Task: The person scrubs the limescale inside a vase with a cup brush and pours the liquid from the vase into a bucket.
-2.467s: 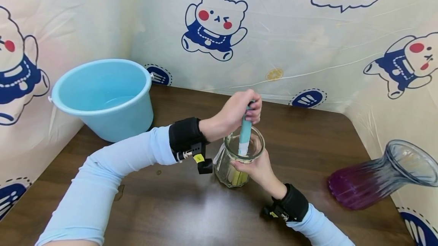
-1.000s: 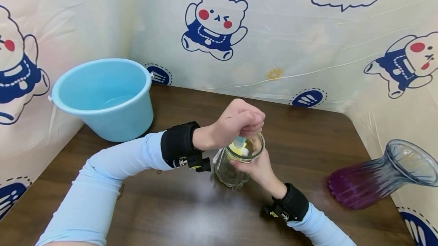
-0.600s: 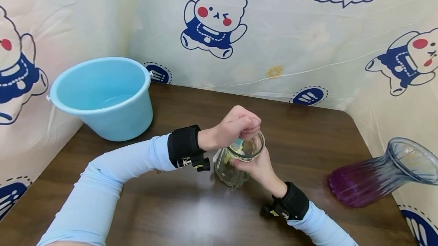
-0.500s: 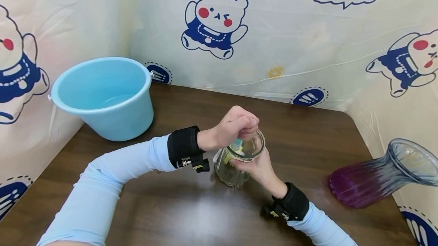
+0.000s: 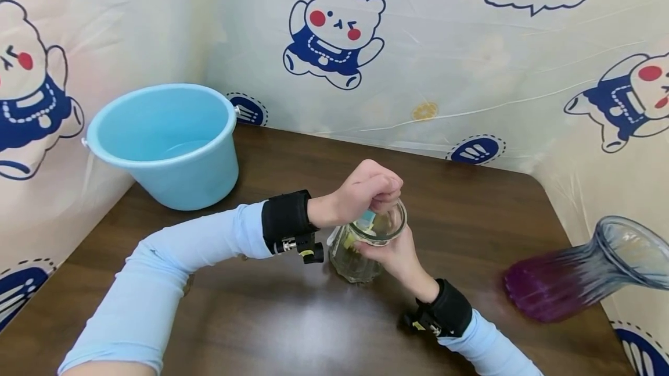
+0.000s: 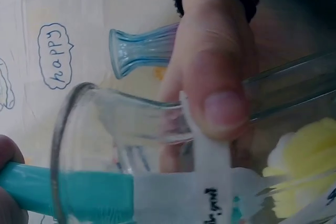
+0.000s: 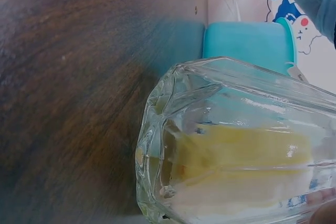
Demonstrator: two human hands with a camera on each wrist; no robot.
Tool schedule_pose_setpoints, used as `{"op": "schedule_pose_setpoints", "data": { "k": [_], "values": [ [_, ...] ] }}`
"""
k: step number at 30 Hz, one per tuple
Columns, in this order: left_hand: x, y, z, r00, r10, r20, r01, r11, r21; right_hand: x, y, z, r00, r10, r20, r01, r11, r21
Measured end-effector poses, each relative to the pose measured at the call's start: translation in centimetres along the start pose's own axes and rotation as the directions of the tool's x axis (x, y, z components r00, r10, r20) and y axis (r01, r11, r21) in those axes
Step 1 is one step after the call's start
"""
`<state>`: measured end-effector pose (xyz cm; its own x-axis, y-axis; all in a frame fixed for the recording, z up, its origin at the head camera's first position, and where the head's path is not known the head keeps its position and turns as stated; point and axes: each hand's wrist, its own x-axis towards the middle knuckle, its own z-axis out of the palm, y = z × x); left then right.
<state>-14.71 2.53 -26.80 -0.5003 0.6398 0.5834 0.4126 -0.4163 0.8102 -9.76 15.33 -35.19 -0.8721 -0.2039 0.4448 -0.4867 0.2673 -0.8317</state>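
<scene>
My left hand (image 5: 366,193) grips the teal handle (image 6: 94,195) of a sponge bottle brush just above the mouth of a clear glass vase (image 5: 355,268). Inside the glass is the brush's yellow and white sponge head (image 6: 310,166), seen through the wall in both wrist views. The right hand (image 5: 394,257) holds the vase round its neck, with the thumb lying over a white printed tag (image 6: 212,177). Upright on the table, the vase has a faceted base (image 7: 157,150). Most of the handle is hidden by the left hand in the head view.
A light blue bucket (image 5: 190,178) stands at the back left of the brown wooden table (image 5: 292,329). A ribbed purple-to-clear glass vase (image 5: 559,277) is at the right edge. Behind hangs a curtain (image 5: 460,62) with printed bears.
Since the earliest frame, my left hand has turned and come lower over the vase's mouth. Less handle shows, and the sponge has shifted inside the glass. The right hand keeps its hold.
</scene>
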Motion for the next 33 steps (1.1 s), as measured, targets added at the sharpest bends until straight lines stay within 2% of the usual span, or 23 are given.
{"op": "schedule_pose_setpoints", "data": {
  "k": [7, 12, 18, 20, 21, 22, 25, 28, 29, 33],
  "values": [
    [0.4, 1.7, 0.6, 1.000, 0.016, -0.005, -0.016, 1.000, -0.015, -0.3, -0.3, 0.2, 1.000, 0.006, -0.030, -0.006, 1.000, -0.026],
    [1.6, 3.8, 0.6, 0.996, 0.076, -0.055, -0.079, 0.996, -0.051, -0.2, -0.3, 0.1, 1.000, 0.011, -0.029, -0.012, 1.000, -0.023],
    [2.5, 6.2, 0.2, 0.987, 0.141, -0.078, -0.147, 0.987, -0.069, 0.0, -0.2, 0.1, 1.000, 0.012, -0.024, -0.012, 1.000, -0.009],
    [2.8, 6.3, -0.3, 0.985, 0.155, -0.083, -0.161, 0.984, -0.082, 0.1, -0.2, 0.1, 0.999, 0.021, -0.026, -0.021, 1.000, -0.011],
    [2.9, 6.1, -0.7, 0.983, 0.163, -0.078, -0.170, 0.981, -0.094, 0.1, -0.2, 0.1, 0.999, 0.025, -0.028, -0.026, 1.000, -0.014],
    [3.0, 5.2, -1.4, 0.982, 0.179, -0.060, -0.185, 0.974, -0.128, 0.1, -0.2, 0.1, 0.999, 0.031, -0.031, -0.031, 0.999, -0.017],
    [3.2, 4.9, -2.5, 0.981, 0.185, -0.056, -0.192, 0.967, -0.169, 0.1, -0.2, 0.2, 0.998, 0.043, -0.040, -0.044, 0.999, -0.025],
    [3.3, 6.6, -2.4, 0.979, 0.197, -0.048, -0.203, 0.964, -0.174, 0.1, -0.2, 0.2, 0.998, 0.050, -0.040, -0.051, 0.999, -0.021],
    [3.3, 8.1, -1.8, 0.980, 0.190, -0.063, -0.198, 0.968, -0.154, 0.1, -0.2, 0.2, 0.998, 0.050, -0.039, -0.051, 0.999, -0.017],
    [3.6, 11.7, -0.8, 0.972, 0.225, -0.066, -0.232, 0.964, -0.131, 0.0, -0.1, 0.1, 0.998, 0.055, -0.026, -0.055, 0.998, 0.016]
  ]
}}
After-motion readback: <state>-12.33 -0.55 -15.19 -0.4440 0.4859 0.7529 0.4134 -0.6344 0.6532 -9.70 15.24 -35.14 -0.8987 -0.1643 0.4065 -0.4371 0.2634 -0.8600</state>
